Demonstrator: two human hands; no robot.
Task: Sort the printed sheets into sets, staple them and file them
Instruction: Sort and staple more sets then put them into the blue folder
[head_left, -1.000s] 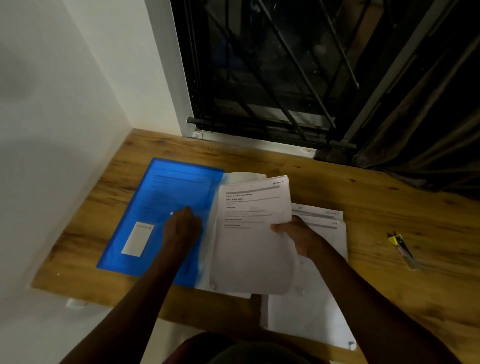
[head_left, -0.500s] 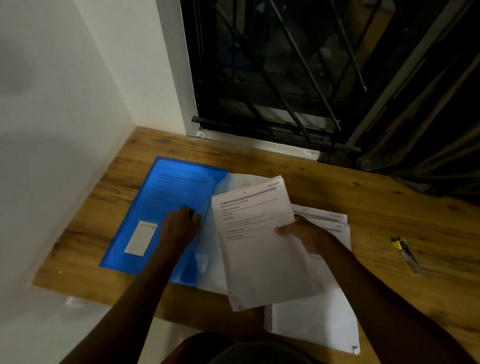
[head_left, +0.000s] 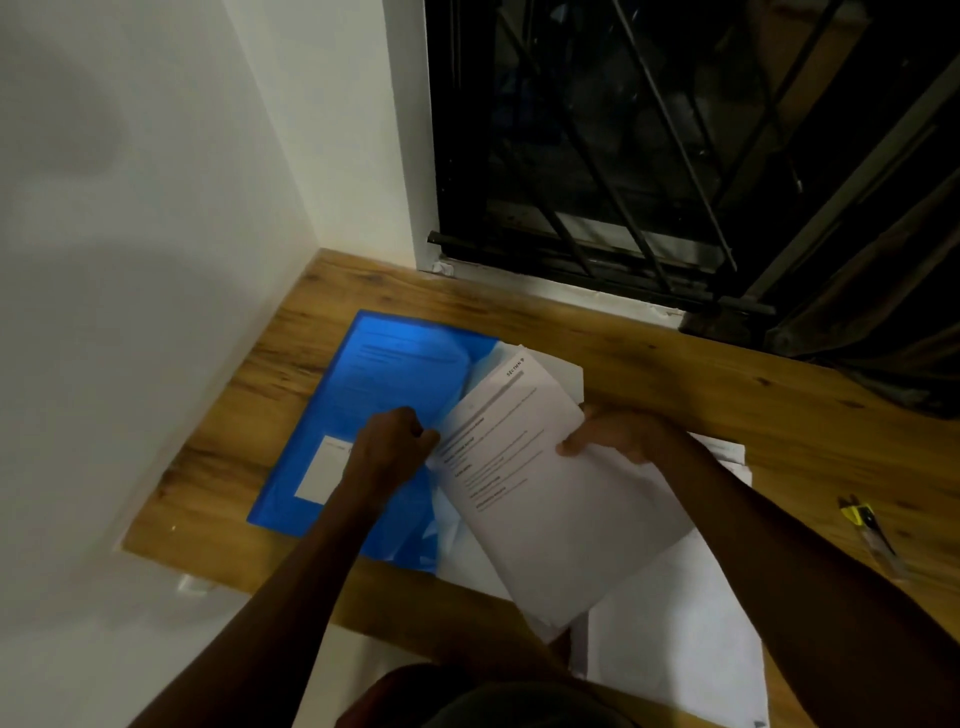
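**A printed set held at the mouth of the blue folder**

On the left we see a white wall (head_left: 130, 260) meeting the corner of a wooden table (head_left: 727, 384). Beside that wall a blue folder (head_left: 374, 395) lies flat on the wood, with a white label (head_left: 319, 473) on its cover. Text shows faintly through the translucent plastic.

Our left hand (head_left: 392, 447) sits on the folder at its open right edge, knuckles up and fingers curled in. The fingertips are hidden beneath the hand, so we cannot tell whether they pinch the cover or only rest there. More white paper (head_left: 467, 561) shows at the folder's open side.

Next comes the printed set (head_left: 550, 499), tilted, lifted above the table and partly over the folder's open side. Its left edge touches our left hand, and its top corner reads "SECTION". Our right hand (head_left: 618, 434) pinches the set at its right edge, thumb on top and fingers underneath.

Under our right forearm a pile of loose sheets (head_left: 675, 634) lies on the table and overhangs its near edge. Further right, well apart from the papers, a small yellow and black tool (head_left: 867, 525) rests on the wood; it is too small to name for sure. Behind the table stands a dark window grille (head_left: 623, 156).
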